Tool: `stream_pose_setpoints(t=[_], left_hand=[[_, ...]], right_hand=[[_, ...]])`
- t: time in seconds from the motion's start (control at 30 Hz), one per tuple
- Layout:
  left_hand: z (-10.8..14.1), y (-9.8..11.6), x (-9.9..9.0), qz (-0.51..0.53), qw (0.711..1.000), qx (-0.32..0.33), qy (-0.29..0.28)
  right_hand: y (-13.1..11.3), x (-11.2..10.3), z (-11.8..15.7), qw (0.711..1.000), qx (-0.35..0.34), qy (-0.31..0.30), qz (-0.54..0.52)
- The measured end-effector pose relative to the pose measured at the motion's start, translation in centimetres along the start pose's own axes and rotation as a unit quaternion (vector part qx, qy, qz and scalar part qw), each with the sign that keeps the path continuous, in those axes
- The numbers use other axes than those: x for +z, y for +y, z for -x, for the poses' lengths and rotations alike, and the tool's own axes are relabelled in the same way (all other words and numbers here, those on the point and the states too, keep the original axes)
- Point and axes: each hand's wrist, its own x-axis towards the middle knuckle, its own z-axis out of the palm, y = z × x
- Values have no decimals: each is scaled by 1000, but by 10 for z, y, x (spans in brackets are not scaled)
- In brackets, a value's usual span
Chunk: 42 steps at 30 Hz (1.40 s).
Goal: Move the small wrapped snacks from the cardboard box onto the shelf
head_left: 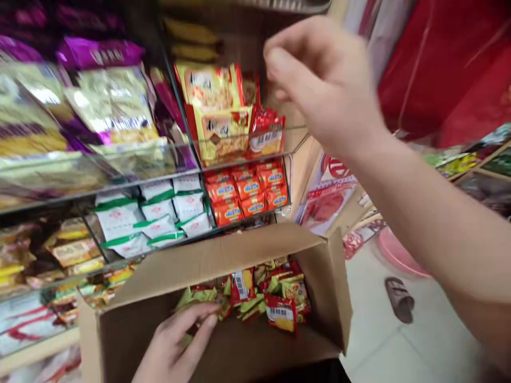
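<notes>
Down inside the open cardboard box (pixel 207 260), my left hand (pixel 179 338) has thumb and fingertips closed at the edge of a small snack packet (pixel 222 304). More red and yellow-green packets (pixel 281 313) lie loose in the box around it. My right hand (pixel 323 80) is raised before the upper right shelf, fingers curled and thumb drawn in, with nothing visible in them. Just left of it, yellow and red snack packets (pixel 225 133) stand upright in a shelf compartment, beside smaller red packets (pixel 266 133).
A clear shelf edge (pixel 247 158) runs below the upper packets. Under it sit orange-red packets (pixel 251 197) and white-green packets (pixel 155 215). Large purple-topped bags (pixel 115 101) fill the left. A slipper (pixel 400 299) and pink basin (pixel 401 252) are on the tiled floor.
</notes>
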Motion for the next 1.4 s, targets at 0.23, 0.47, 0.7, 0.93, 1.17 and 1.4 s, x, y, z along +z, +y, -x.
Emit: stream_pose_setpoints(t=[0.23,0.47,0.7,0.93,1.17,1.4], left_hand=[[-38,-34,96,-80,987,-90,-105],[-74,-53,115,-99,978,-168,-74],[-57,-74,94,-95,979,-174,-39],[-36,-29,94,-56,997,-59,9],[-36,-1,108,146,987,-48,-35],[-36,29,124,333,933,-137,6]], right_hand=[[10,-21,211,953,41,-294,-64],[42,7,311,924,216,-314,25],[45,36,329,922,220,-286,141],[63,51,316,879,174,-382,228],[52,26,290,923,270,-271,33],[22,39,293,813,509,-102,-263]])
